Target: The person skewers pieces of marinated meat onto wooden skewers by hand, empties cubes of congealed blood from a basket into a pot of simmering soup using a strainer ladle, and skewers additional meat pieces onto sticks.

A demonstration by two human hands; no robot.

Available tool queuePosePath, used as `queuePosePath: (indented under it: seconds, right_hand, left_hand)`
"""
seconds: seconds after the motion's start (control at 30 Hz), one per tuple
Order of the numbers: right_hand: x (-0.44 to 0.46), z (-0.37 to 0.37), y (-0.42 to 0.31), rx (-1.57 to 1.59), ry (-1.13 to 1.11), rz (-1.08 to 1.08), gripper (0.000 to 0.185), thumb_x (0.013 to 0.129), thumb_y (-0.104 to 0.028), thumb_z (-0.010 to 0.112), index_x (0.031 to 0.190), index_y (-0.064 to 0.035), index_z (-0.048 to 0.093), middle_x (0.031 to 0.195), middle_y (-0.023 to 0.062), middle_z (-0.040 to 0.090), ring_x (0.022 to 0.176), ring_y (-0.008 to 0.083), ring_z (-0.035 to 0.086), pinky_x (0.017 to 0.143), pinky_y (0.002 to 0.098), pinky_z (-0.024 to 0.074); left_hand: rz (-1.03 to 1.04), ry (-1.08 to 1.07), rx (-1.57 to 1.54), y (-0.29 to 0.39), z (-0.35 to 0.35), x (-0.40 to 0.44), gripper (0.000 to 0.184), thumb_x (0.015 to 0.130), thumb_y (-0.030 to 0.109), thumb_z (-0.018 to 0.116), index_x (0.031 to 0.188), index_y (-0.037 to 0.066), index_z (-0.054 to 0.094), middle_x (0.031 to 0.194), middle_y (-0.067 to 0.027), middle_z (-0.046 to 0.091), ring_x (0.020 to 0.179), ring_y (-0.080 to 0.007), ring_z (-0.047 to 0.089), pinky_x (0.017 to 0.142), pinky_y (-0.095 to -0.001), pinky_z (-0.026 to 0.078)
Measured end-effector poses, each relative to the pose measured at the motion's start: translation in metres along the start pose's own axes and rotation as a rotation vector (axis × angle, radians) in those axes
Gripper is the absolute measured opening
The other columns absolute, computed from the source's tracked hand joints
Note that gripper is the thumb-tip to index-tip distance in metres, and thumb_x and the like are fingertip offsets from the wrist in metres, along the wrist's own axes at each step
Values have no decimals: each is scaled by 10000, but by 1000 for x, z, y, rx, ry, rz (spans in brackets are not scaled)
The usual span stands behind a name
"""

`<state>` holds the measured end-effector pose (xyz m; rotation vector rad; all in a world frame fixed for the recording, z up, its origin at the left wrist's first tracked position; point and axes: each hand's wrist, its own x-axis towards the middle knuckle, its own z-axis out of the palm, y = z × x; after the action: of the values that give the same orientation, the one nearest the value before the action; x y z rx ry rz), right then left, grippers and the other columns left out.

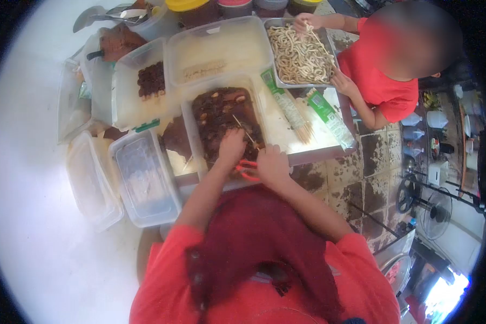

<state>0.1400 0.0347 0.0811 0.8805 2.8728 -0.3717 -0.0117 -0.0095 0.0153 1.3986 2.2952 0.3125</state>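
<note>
Head view. I have both bare hands in frame, working at a clear container (189, 141) of dark, wet pieces (213, 110) on the surface (302, 147).

Right hand (274, 164): at the near right corner of the container. Fingers narrow, closed on the lower end of a thin stick (239, 122). The stick slants from these fingers up and to the left, over the dark pieces; its far tip lies beyond both hands.

Left hand (232, 146): reaches in over the dark pieces, just left of the stick. Fingers bent and near the stick's middle; I cannot tell whether they pinch a piece or touch the stick. The dark pieces lie under and beyond them.

Red handles (247, 169) sit between my wrists, near the right hand, at the container's near edge.

Right of the container: two green-labelled packs, one of sticks (294, 114), the other (329, 120) farther right. Beyond them, a metal tray (277, 75) holds pale, curled pieces (302, 54). A co-worker in red (380, 92) has one hand (308, 22) at a stick over it, the other (344, 83) at its side.

Left: another clear container (125, 102) with a dark cluster (152, 79) in it.
</note>
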Motion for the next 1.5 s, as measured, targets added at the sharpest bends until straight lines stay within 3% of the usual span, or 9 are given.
queuePosePath:
  seconds: [0.13,0.27,0.57,0.73,1.07,1.27,1.37,1.4,1.5]
  right_hand:
    - [-2,7,12,-21,46,-56,135,725,-158,542,728,-55,628,857,77,500,855,236,485,632,353,438]
    - [4,6,14,-9,106,-63,146,713,-175,545,694,-63,638,846,71,497,843,229,475,638,344,415]
    - [22,23,5,-91,-32,-277,178,720,-193,540,730,-99,691,868,78,568,894,246,487,800,367,348]
    - [23,22,2,-93,-1,-271,179,745,-186,535,759,-77,676,811,86,575,847,257,525,775,365,384]
    - [5,-43,16,411,-285,197,266,788,-231,512,922,-7,561,802,238,614,778,389,608,709,475,477]
    - [-13,-46,29,727,-123,195,245,824,-219,473,859,7,561,824,232,600,804,399,584,716,457,458]
    - [-22,-61,34,882,-64,239,247,837,-216,477,845,16,560,812,224,594,802,385,581,711,430,453]
    - [-23,-65,35,918,-60,256,245,837,-215,484,847,18,559,804,223,592,799,382,580,710,421,452]
    - [-25,-71,35,983,-18,238,239,834,-210,499,843,20,562,781,219,586,782,377,578,698,406,451]
  left_hand:
    - [121,-11,-236,-21,10,12,302,732,167,636,992,23,581,940,-186,609,913,-348,569,803,-426,453]
    - [-53,17,-402,-29,0,12,233,728,126,560,926,16,614,946,-197,612,917,-347,581,812,-395,457]
    - [-223,-7,-391,-32,2,7,267,647,92,587,905,24,589,935,-207,607,909,-356,578,794,-408,455]
    - [7,-110,-106,-55,-20,-10,301,636,100,607,927,31,575,907,-190,578,885,-352,563,801,-405,455]
    - [247,-68,304,-26,-6,-10,211,728,186,554,902,74,599,939,-133,571,970,-319,521,835,-437,428]
    - [163,-34,-332,-42,11,9,193,772,186,531,834,21,609,782,-129,622,716,-297,590,659,-354,481]
    - [-346,-248,-924,-35,-32,2,192,801,164,500,773,-1,595,681,-84,598,600,-208,569,584,-306,475]
    - [-349,-253,-1104,-48,-29,1,169,804,119,469,746,8,582,685,-50,580,599,-133,537,544,-277,454]
    - [-408,-203,-1269,-54,-33,-7,158,803,94,463,735,29,591,659,-59,581,557,-149,530,512,-284,438]
